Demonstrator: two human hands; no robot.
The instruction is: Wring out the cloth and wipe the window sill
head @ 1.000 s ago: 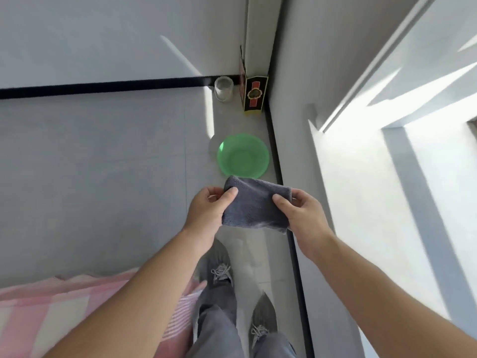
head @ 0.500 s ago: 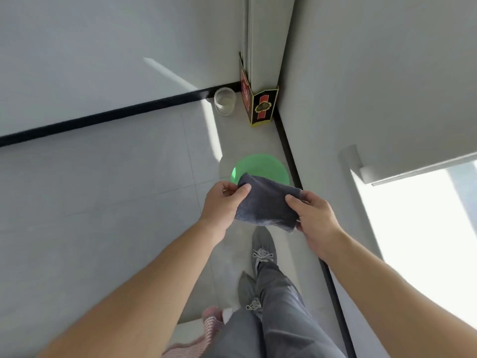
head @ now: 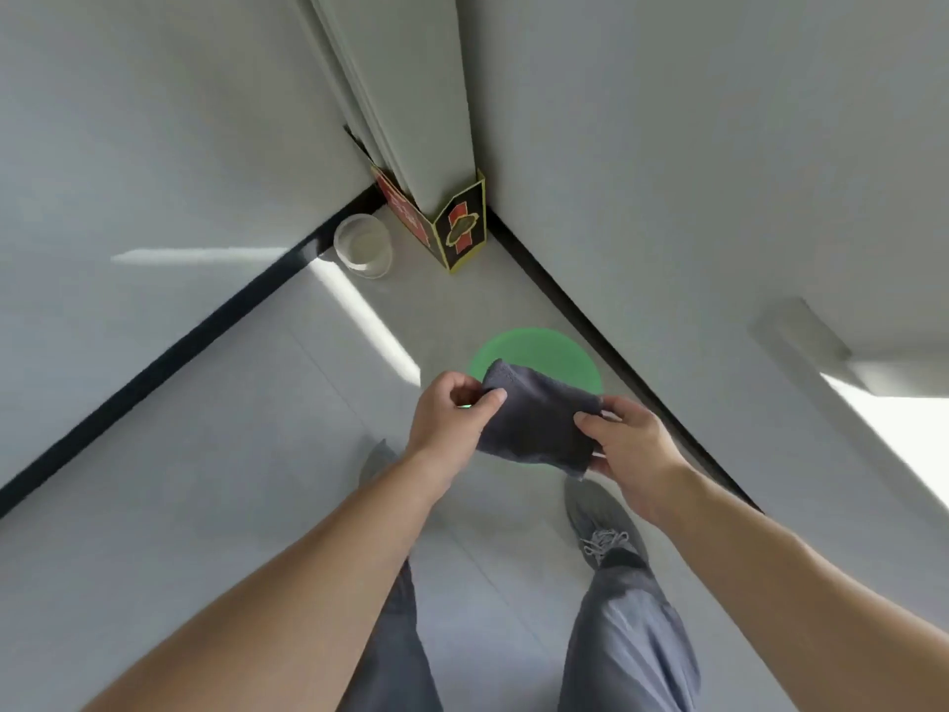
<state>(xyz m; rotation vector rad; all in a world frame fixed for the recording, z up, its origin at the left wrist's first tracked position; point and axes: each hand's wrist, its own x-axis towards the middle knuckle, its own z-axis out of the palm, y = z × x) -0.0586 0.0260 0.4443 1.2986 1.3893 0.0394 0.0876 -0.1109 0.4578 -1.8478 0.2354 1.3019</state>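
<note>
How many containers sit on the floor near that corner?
3: a clear cup by the left wall, a black-and-red box in the corner, and a green basin partly hidden behind the cloth.

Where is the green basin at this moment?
In the head view, the green basin sits on the floor near centre, beside the right baseboard, partly hidden behind the cloth.

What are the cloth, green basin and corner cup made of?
The cloth: dark grey textile, likely microfibre or terry; matte, napped, drapes limply. The green basin: probably plastic; uniform bright colour, smooth. The cup: translucent whitish, plastic or glass, cannot tell.
</note>
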